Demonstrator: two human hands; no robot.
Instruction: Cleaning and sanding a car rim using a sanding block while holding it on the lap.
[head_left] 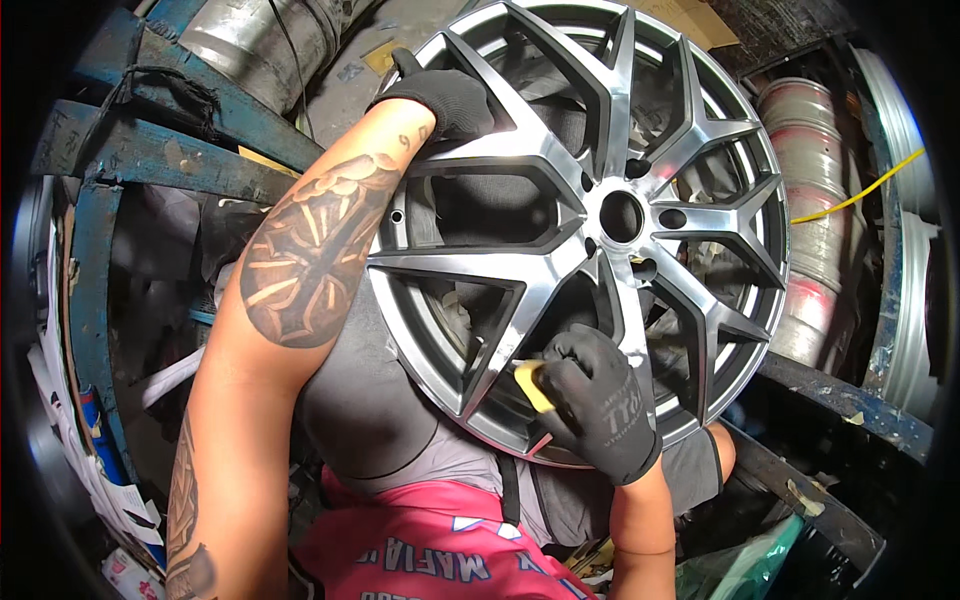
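Observation:
A large alloy wheel (540, 266) with polished silver spoke faces and dark grey recesses leans across my lap, its round centre hole facing up. In a black glove, my left hand (445, 100) grips the wheel's upper left edge beside a spoke; part of its fingers is hidden. My right hand (595, 395), also gloved in black, is closed round a small yellow pad (534, 386) over the lower spokes. Whether the pad is a sponge or folded sandpaper I cannot make out. The pad lies close to a lower spoke.
Blue metal frames (105, 300) stand at the left, and a dark metal bar (810, 500) runs at the lower right. Scuffed silver wheel barrels (805, 210) are stacked on the right near a yellow cable (860, 192). Another metal barrel (250, 45) lies at the upper left.

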